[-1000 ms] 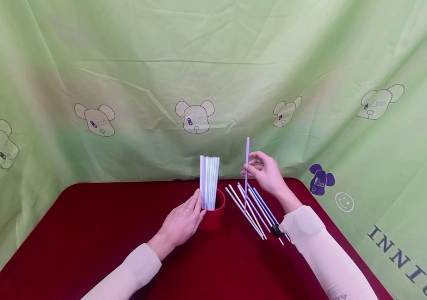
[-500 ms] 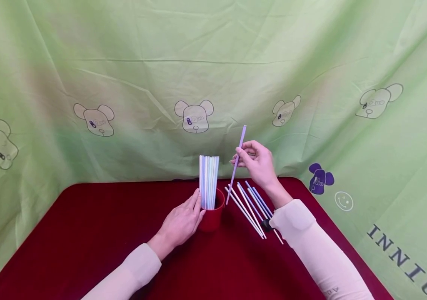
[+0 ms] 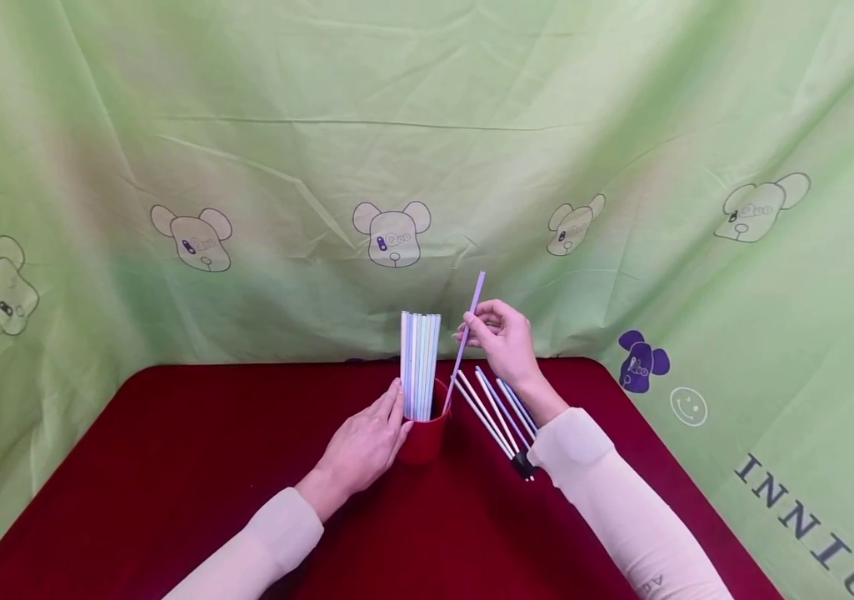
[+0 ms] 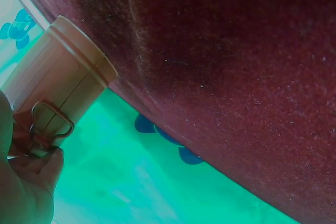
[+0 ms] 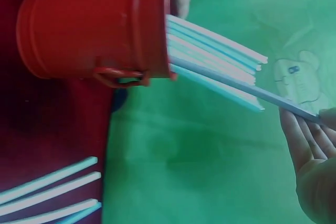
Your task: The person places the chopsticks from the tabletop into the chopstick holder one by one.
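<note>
My right hand [image 3: 504, 342] pinches a purple straw [image 3: 467, 329] between thumb and fingers. The straw slants, its lower end at the right rim of a small red bucket [image 3: 422, 442]. In the right wrist view it overlaps the bucket's mouth. A bundle of pastel straws [image 3: 419, 367] stands upright in the bucket, leaning to its left side. My left hand [image 3: 362, 446] holds the bucket's left side near the rim, thumb in front. In the left wrist view that hand [image 4: 31, 182] is at the bucket's rim beside a wire loop handle [image 4: 52, 124].
Several loose straws [image 3: 494, 412] lie on the red tabletop [image 3: 209, 483] right of the bucket, partly hidden by my right forearm. A black wrist strap [image 3: 521, 464] overlaps them. A green printed curtain [image 3: 284, 167] hangs behind and around the table.
My right hand has moved left with the purple straw, rising and then lowering. The straw's lower end went from over the loose straws to the bucket's rim. My left hand has stayed put.
</note>
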`<state>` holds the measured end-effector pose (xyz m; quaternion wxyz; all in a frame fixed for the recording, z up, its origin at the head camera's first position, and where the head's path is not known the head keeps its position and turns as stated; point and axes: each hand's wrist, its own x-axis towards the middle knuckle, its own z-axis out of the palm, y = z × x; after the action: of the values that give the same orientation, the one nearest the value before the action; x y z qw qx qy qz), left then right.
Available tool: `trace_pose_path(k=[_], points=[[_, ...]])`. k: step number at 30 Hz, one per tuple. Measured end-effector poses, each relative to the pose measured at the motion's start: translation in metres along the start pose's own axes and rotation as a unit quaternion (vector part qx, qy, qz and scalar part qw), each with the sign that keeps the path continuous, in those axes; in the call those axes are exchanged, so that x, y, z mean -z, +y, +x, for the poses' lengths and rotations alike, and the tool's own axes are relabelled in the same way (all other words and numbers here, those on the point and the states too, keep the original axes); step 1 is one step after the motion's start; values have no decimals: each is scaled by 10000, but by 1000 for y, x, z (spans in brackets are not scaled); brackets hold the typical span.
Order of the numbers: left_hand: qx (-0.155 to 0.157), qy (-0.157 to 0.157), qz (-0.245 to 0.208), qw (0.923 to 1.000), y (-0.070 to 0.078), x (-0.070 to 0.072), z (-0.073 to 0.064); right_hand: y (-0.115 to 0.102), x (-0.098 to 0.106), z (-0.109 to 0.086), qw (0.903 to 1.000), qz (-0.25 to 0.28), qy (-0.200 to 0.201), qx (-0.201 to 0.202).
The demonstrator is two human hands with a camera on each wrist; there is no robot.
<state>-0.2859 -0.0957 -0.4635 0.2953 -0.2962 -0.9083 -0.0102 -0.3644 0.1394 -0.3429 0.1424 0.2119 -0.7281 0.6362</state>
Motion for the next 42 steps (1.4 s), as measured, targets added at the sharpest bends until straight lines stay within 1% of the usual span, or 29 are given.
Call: trace_pose_path(k=[4, 10, 17, 21, 29, 34, 37, 39, 42], points=[[-22, -22, -1, 10000, -1, -1, 1, 12, 0, -4, 9997, -5, -194, -176], [24, -154, 26, 9999, 1, 0, 1, 27, -7, -11, 9988, -74, -288, -385], [26, -106, -10, 9999, 2, 1, 0, 42, -16, -19, 9973, -355, -359, -532], [14, -96, 22, 10000, 2, 1, 0, 45, -20, -22, 9962, -532, -368, -587], [-6, -46, 50, 10000, 1, 0, 1, 47, -21, -23, 9956, -591, -240, -683], [-41, -69, 70, 9999, 1, 0, 1, 52, -21, -22, 9936, -793, -276, -757], [-44, -55, 74, 9999, 1, -1, 1, 54, -22, -21, 9935, -794, -321, -744], [-36, -44, 74, 10000, 1, -1, 1, 54, -24, -20, 9926, -906, -358, -728], [-37, -49, 81, 9999, 1, -1, 1, 54, -26, -18, 9893, -1215, -410, -703]])
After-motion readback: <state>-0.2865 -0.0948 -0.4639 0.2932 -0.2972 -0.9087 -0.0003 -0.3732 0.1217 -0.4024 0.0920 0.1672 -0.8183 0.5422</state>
